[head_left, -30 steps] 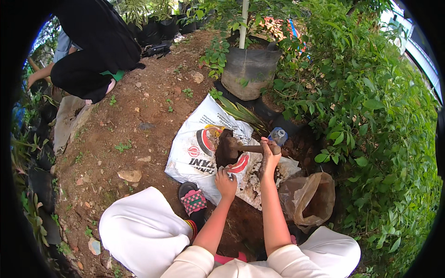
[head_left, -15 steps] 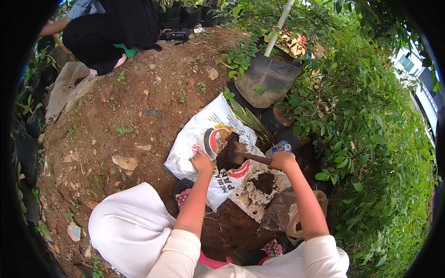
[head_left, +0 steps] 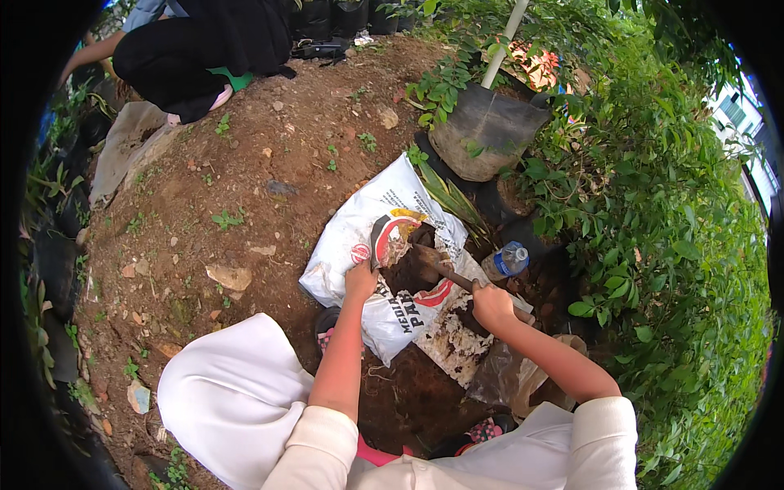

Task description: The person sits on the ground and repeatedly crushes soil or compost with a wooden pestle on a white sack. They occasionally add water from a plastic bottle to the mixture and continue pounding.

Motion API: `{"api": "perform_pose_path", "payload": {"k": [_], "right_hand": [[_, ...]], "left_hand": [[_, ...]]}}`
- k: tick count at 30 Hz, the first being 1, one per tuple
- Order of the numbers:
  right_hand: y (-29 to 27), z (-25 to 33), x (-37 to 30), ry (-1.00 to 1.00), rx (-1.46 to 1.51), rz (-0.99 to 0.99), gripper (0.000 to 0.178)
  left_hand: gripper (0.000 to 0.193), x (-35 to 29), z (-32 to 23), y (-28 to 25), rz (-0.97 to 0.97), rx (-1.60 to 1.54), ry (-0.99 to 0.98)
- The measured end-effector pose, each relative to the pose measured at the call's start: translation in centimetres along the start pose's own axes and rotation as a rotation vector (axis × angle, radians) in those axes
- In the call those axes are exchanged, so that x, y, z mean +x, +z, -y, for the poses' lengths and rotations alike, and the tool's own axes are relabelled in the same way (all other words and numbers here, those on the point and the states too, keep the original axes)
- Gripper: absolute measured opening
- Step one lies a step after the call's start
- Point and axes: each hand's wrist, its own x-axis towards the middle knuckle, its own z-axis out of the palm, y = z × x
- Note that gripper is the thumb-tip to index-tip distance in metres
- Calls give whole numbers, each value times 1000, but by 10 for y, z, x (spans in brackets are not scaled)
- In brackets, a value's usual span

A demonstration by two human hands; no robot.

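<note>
A white printed plastic sack lies on the ground before me, torn open over dark soil. My left hand is closed on the near left edge of that opening. In my right hand is the wooden handle of a small trowel, whose soil-coated blade is in the opening; its exact shape is partly hidden. A soil-smeared white flap spreads below my right hand. Just beyond that hand is a clear plastic bottle with a blue cap.
A crumpled clear plastic bag lies by my right forearm. Farther off stands a black grow bag with a pale pole. Dense leaves border the right side. Stones dot the soil slope, where another person crouches at far left.
My right hand has come nearer and lower, tilting the trowel handle down toward me and uncovering the bottle. My left hand stays on the sack's edge. The view has shifted slightly.
</note>
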Motion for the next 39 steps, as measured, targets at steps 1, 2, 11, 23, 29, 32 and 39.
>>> {"api": "perform_pose_path", "payload": {"k": [1, 2, 11, 23, 29, 32, 39], "right_hand": [[1, -3, 0, -12, 60, 58, 27], [2, -6, 0, -25, 119, 115, 28], [-4, 5, -27, -100, -34, -3, 37], [65, -26, 17, 106, 681, 334, 34], [95, -25, 5, 85, 928, 402, 46], [103, -30, 2, 113, 1043, 385, 47], [109, -57, 1, 108, 1025, 362, 47]], "left_hand": [[39, 4, 3, -4, 66, -15, -32], [39, 5, 5, -5, 65, -15, -41], [36, 3, 4, -6, 60, -14, -39], [46, 13, 15, 2, 92, 42, -14], [38, 8, 2, -4, 132, 34, -48], [37, 5, 3, -9, 123, -11, -51], [38, 10, 2, -6, 141, -29, -57]]}}
